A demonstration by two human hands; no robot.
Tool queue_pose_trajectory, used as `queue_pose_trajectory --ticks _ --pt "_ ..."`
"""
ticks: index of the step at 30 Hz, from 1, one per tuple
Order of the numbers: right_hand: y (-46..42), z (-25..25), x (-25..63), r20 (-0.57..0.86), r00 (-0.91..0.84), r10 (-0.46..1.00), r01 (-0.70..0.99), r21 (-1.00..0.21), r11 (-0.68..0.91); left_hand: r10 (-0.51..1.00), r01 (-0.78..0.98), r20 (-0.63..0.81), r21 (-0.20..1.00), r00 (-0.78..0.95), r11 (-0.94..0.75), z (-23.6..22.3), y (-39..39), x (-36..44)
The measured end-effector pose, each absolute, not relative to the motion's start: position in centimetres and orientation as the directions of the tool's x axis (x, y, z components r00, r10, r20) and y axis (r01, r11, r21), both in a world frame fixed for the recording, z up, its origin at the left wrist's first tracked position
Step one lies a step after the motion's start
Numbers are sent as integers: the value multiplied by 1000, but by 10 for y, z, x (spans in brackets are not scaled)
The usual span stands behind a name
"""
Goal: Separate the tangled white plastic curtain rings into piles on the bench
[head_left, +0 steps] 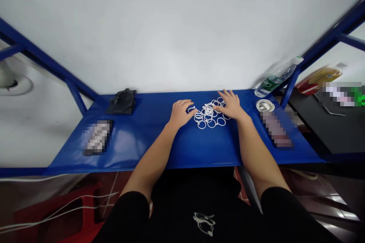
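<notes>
A loose pile of several thin white rings [209,113] lies on the blue tabletop [199,148], many of them overlapping. Each ring seems to have a small nub on it, too small to make out well. My left hand [181,113] rests at the pile's left edge, thumb and fingers apart, with the thumb close to the outer rings. Over the pile's right side is my right hand [230,104], its fingers spread and its thumb pointing in toward the middle rings. Neither hand holds anything that shows.
A black plastic bag [122,101] and a blurred-out flat item [97,137] lie on the left. To the right are a clear water bottle [276,78], a white tape roll [265,105] and another blurred item [276,129]. Blue frame bars [291,87] flank the table; a white wall [176,30] stands behind.
</notes>
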State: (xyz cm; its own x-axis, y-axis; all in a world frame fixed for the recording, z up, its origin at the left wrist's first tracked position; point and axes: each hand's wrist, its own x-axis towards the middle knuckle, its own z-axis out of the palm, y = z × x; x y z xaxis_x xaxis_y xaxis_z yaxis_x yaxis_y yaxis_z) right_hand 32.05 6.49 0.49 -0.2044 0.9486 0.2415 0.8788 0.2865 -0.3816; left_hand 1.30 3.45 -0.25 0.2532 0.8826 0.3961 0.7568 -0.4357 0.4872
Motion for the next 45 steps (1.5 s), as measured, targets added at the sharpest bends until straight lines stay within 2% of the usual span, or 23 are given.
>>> queue_pose_trajectory --ticks 4,7,11,18,20,23,26,29,35,41,45 --pt "66 -12 305 76 -256 964 883 -388 265 856 742 207 431 474 -514 -11 26 24" --pt "61 -16 282 97 -353 931 847 -390 362 841 757 74 399 536 -518 -12 21 33" --pt "54 -20 254 146 -472 870 769 -414 487 863 801 -10 379 505 -464 -9 21 34" --pt "56 -9 250 254 -518 816 578 -600 554 893 826 -22 389 450 -407 -4 32 18" --pt "57 1 261 251 -520 817 589 -587 555 887 827 -35 378 461 -416 -2 34 13" --pt "53 10 278 146 -570 809 667 -493 559 866 818 -27 345 499 -461 -1 33 6" --pt "41 5 283 51 -614 788 709 -404 578 847 801 -7 330 532 -500 -7 28 0" --pt "33 -8 278 33 -634 773 711 -367 599 839 790 27 321 544 -522 -15 25 -3" --pt "53 -18 249 93 -659 747 673 -371 640 868 822 60 294 493 -488 -16 38 -16" --pt "83 -18 217 126 -686 717 628 -394 671 921 858 96 340 376 -386 -17 58 -45" --pt "90 -21 213 145 -683 716 611 -424 669 936 841 144 413 320 -351 -19 60 -53"
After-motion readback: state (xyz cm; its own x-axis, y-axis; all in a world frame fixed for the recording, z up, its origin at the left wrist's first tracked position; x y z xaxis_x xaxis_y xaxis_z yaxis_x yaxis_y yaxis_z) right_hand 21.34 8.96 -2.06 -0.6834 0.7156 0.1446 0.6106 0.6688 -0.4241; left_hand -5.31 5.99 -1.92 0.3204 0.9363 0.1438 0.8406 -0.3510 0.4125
